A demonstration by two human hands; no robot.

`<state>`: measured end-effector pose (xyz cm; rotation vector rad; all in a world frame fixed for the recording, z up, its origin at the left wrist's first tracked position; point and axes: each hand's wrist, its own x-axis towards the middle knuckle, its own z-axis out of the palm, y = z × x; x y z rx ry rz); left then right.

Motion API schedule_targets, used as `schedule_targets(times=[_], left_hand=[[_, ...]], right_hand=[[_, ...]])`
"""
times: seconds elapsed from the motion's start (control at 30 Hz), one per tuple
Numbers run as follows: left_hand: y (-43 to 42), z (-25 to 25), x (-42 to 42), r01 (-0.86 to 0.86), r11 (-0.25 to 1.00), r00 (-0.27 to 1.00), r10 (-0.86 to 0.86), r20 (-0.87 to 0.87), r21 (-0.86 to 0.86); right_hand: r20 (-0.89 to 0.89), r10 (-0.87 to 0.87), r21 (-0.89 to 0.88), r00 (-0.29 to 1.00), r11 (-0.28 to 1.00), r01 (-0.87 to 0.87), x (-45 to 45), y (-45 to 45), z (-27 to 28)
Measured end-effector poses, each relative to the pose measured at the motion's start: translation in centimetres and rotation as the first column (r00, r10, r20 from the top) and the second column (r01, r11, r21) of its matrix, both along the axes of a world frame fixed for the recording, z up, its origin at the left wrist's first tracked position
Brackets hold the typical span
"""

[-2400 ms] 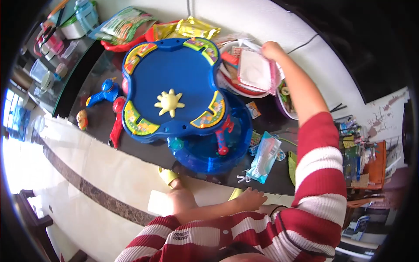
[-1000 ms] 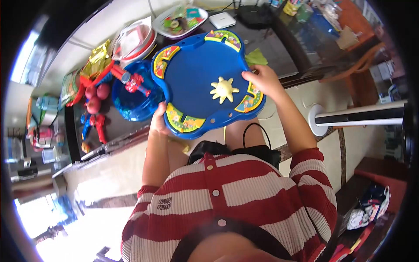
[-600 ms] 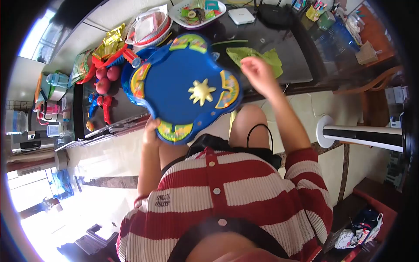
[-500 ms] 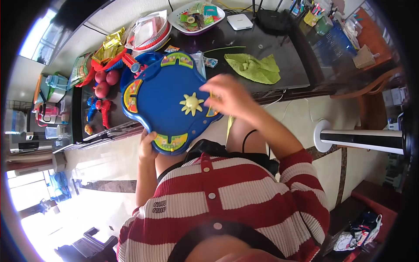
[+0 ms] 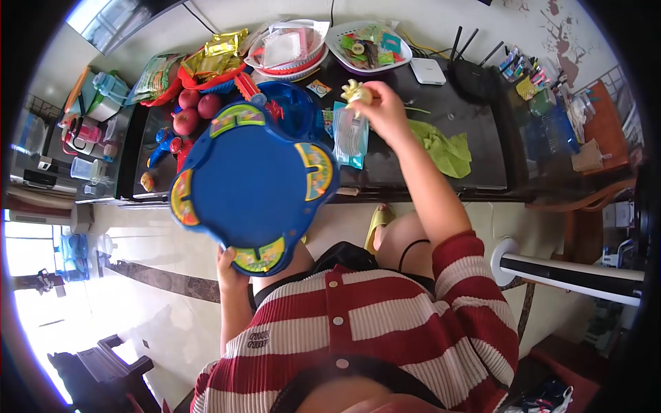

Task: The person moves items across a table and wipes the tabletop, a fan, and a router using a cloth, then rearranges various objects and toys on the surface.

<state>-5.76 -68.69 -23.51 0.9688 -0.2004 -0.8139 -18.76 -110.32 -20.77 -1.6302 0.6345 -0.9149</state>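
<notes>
My left hand (image 5: 233, 270) grips the lower edge of the blue tray (image 5: 248, 182), which has coloured panels at its corners and is held tilted above the floor and the table's front edge. Closed round the pale yellow sun-shaped piece (image 5: 355, 93), my right hand (image 5: 383, 110) is raised over the dark table (image 5: 482, 165). Just below that hand lies a light blue packet (image 5: 350, 138). A blue basin (image 5: 292, 107) stands behind the tray, partly hidden by it.
Red fruits (image 5: 186, 121) and toy pieces (image 5: 162, 146) lie at the left. White baskets (image 5: 286, 51) stand at the back, with a black router (image 5: 475, 77) to their right. A green cloth (image 5: 444, 148) lies at the right, near the front edge.
My right hand has taken the sun-shaped piece off the tray and lifted it away, up and to the right. The tray has shifted left, still in my left hand.
</notes>
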Motion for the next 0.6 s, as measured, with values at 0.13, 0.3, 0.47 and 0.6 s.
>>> schedule_targets(times=[0.13,0.3,0.47,0.6], left_hand=[[4.0,-2.9,2.4,-0.114,0.992,0.989,0.107,-0.099,-0.06],[4.8,-3.6,2.5,-0.251,0.964,0.957,0.235,-0.173,-0.081],[4.6,-4.2,3.0,-0.203,0.969,0.969,0.177,-0.174,-0.14],[3.5,-4.5,3.2,-0.219,0.969,0.964,0.198,-0.175,-0.11]], right_hand=[[-0.211,-0.144,0.153,0.967,0.972,0.179,2.5,-9.3,-3.9],[-0.355,-0.384,-0.034,0.853,0.917,0.398,7.1,-18.9,-7.7],[-0.222,-0.275,-0.154,0.935,0.957,0.245,14.5,-16.0,-0.7],[-0.257,-0.278,-0.462,0.926,0.876,0.135,21.7,-13.3,3.1]])
